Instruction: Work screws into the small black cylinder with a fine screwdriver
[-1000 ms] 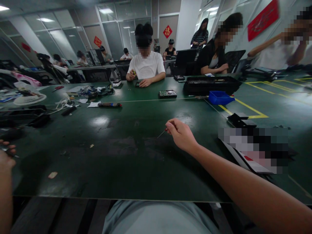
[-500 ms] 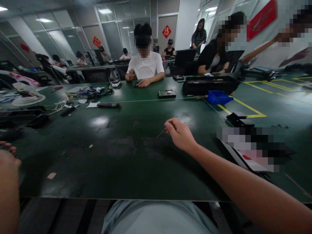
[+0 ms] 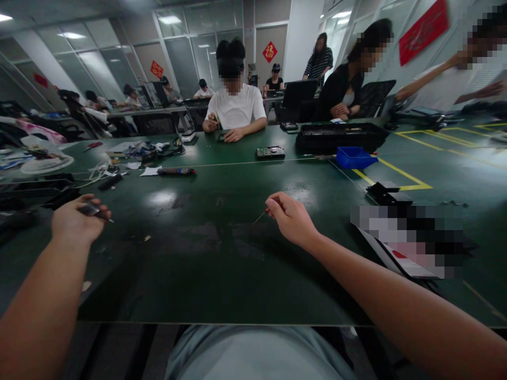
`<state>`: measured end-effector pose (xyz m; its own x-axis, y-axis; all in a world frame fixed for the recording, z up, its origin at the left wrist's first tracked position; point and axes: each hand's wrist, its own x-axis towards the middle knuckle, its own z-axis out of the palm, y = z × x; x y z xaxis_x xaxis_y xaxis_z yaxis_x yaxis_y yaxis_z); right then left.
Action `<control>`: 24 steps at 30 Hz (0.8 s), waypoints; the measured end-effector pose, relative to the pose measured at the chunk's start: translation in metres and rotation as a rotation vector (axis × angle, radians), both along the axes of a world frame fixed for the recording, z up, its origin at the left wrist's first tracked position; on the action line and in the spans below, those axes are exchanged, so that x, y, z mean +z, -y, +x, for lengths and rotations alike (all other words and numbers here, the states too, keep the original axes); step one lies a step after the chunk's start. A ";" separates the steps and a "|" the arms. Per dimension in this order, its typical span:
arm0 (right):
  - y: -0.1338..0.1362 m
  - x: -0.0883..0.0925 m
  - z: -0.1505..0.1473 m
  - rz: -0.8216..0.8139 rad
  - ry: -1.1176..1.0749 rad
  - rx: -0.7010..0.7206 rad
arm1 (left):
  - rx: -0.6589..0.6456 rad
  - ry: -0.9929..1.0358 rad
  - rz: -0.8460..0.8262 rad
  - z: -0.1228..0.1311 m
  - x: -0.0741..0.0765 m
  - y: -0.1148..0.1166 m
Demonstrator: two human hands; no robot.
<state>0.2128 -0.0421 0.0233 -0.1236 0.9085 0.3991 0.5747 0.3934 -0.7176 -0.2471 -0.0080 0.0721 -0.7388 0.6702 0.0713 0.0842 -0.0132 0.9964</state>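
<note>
My right hand (image 3: 290,215) pinches a small screwdriver (image 3: 259,217) over the middle of the green table (image 3: 190,295). Its thin metal shaft points down and left, while the fingers cover most of the reddish handle. On the left, my left hand (image 3: 77,220) is turned palm up, with its fingers curled around a small dark, shiny object (image 3: 92,209). A thin light tip pokes out past the fingers; blur and the fingers hide what kind of thing it is. A scrap of paper (image 3: 86,286) lies near my left forearm.
A pen-shaped electric screwdriver (image 3: 176,171) and a hard drive (image 3: 270,152) lie farther back. To the right are a blue bin (image 3: 354,158), a long black tray (image 3: 343,138) and black brackets (image 3: 388,193). Across the table sits a person (image 3: 235,108) in white. Cables (image 3: 99,171) clutter the left.
My left hand has come in from the left edge, forward and to the right, with the dark object in it. My right hand and its screwdriver have hardly moved.
</note>
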 end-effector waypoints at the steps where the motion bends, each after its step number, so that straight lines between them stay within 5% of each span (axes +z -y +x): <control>1: 0.000 0.000 0.000 -0.002 0.001 0.001 | -0.083 0.123 0.036 0.014 0.002 -0.003; 9: 0.000 0.001 0.001 0.004 -0.008 -0.003 | -0.644 0.414 0.096 0.130 0.021 -0.018; 15: 0.001 0.001 0.002 -0.001 -0.024 -0.031 | -0.949 0.466 0.047 0.217 0.010 -0.005; 20: -0.001 0.001 0.001 0.026 -0.059 -0.096 | -1.130 0.165 0.043 0.267 -0.022 0.020; 24: -0.002 -0.001 0.000 0.034 -0.070 -0.107 | -1.236 -0.357 0.022 0.276 -0.048 0.026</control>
<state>0.2132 -0.0406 0.0221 0.0025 0.9009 0.4341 0.5636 0.3573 -0.7447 0.0291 -0.0339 0.0239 0.4307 0.8890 0.1553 0.2648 -0.2890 0.9200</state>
